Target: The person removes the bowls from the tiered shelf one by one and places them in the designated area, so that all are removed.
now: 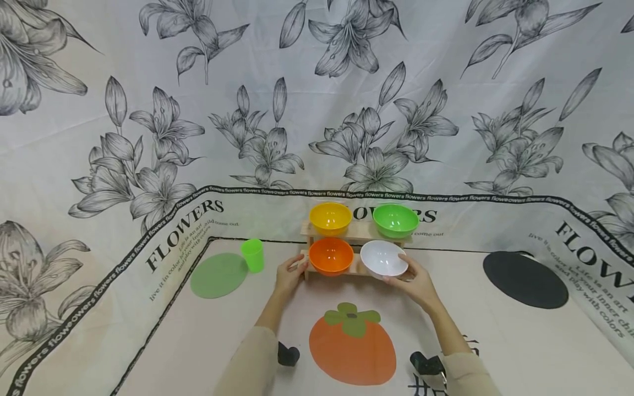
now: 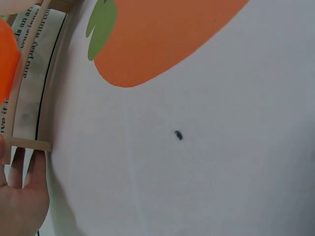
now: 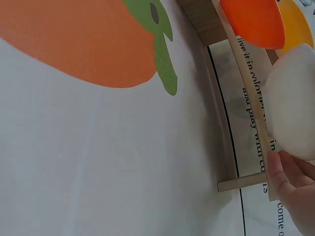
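White and smooth, a small round bowl (image 1: 381, 256) is set directly to the left of the right hand (image 1: 417, 281), its right side held between the thumb and bent fingers, the hand being only partly closed. This contact is judged to be the relation that matters most: the bowl is met from its right and near side, and no long axis is offered by its round shape. By the left hand (image 1: 289, 276), well apart and just beside the orange bowl (image 1: 331, 256), the left end of the two-tier wooden rack (image 1: 361, 232) is gripped with curled fingers; the rack's long axis is laid sideways between the hands. The right hand is thus placed much nearer to the white bowl. Beyond the right hand the green bowl (image 1: 395, 220) is stood on the upper tier; beyond the left, the yellow bowl (image 1: 330, 218). In the head view the bowl's inside is shown; only in the right wrist view is its outer wall seen, with the thumb beside the front rail (image 3: 252, 93). Whether its weight is borne by the rack cannot be told. In the left wrist view, left fingertips are revealed behind the end crossbar (image 2: 32, 143).
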`<state>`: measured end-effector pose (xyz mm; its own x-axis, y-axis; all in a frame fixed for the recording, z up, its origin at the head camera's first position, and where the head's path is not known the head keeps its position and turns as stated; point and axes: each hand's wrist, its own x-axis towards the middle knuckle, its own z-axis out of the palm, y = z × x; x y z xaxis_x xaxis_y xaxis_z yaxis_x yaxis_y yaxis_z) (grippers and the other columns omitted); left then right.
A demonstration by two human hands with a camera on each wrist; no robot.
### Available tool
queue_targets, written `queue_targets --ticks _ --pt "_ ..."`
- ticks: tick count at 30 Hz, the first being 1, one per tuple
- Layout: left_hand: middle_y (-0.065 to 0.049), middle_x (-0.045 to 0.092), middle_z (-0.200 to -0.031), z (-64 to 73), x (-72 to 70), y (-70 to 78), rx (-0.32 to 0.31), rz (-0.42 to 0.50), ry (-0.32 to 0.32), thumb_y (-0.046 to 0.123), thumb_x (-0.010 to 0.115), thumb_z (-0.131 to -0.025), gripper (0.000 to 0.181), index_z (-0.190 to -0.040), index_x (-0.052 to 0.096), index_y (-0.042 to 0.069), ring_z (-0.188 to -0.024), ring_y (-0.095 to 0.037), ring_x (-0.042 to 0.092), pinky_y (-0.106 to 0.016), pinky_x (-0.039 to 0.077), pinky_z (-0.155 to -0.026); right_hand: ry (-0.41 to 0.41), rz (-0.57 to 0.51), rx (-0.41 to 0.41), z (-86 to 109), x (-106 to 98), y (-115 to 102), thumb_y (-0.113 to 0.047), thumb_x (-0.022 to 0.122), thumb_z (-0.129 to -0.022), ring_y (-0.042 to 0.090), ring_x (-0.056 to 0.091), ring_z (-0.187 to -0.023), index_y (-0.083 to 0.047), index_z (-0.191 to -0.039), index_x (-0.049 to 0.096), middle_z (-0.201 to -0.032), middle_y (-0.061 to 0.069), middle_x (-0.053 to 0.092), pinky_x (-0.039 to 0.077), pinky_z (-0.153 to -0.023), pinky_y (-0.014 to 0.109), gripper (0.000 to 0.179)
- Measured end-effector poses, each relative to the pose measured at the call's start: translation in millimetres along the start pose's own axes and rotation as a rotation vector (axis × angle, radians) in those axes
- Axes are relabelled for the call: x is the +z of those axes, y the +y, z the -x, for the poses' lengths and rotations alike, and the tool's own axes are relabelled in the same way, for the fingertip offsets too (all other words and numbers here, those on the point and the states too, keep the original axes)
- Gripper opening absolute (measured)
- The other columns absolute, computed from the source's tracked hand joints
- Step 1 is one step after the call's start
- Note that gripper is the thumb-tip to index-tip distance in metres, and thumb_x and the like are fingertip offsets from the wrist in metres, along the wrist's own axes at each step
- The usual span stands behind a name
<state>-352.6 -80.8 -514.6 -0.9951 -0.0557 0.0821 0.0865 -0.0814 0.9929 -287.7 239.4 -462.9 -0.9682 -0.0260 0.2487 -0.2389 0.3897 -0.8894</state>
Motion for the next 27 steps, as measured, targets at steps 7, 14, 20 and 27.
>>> queue_targets --ticks 7,14,20,27 --pt "-0.026 0.064 -0.109 -2.4 -1.5 -2.6 -0.013 0.03 0.003 0.002 0.064 -0.088 0.037 -0.122 0.057 -0.009 -0.1 -0.024 0.064 -0.036 0.055 -0.086 -0.007 0.03 0.035 4.5 -2.5 -2.4 -0.006 0.075 -0.078 0.047 0.038 -0.127 0.017 -0.14 0.024 -0.143 0.037 0.027 0.041 -0.101 0.047 0.084" --pt "-0.028 0.063 -0.111 -2.9 -0.6 0.1 -0.025 0.064 -0.016 0.002 0.064 -0.088 0.038 -0.123 0.055 -0.01 -0.099 -0.021 0.064 -0.04 0.053 -0.089 0.019 0.044 -0.023 16.9 -4.2 -7.0 -0.008 0.078 -0.076 0.047 0.043 -0.123 0.014 -0.14 0.029 -0.142 0.034 0.033 0.048 -0.095 0.042 0.083" --pt "-0.026 0.064 -0.108 -1.4 0.0 3.9 -0.024 0.074 -0.023 0.0 0.062 -0.088 0.037 -0.122 0.055 -0.011 -0.094 -0.017 0.065 -0.037 0.055 -0.086 -0.007 0.045 -0.039 30.2 -4.1 -8.1 -0.01 0.079 -0.075 0.048 0.045 -0.121 0.012 -0.14 0.03 -0.142 0.034 0.033 0.049 -0.093 0.046 0.085" --pt "-0.024 0.066 -0.107 1.8 -1.7 5.2 -0.013 0.064 -0.026 0.0 0.061 -0.089 0.036 -0.123 0.055 -0.011 -0.096 -0.018 0.065 -0.038 0.055 -0.086 -0.053 0.02 -0.017 47.8 1.3 -12.4 -0.009 0.08 -0.073 0.046 0.048 -0.117 0.012 -0.14 0.031 -0.141 0.033 0.035 0.051 -0.092 0.043 0.085"
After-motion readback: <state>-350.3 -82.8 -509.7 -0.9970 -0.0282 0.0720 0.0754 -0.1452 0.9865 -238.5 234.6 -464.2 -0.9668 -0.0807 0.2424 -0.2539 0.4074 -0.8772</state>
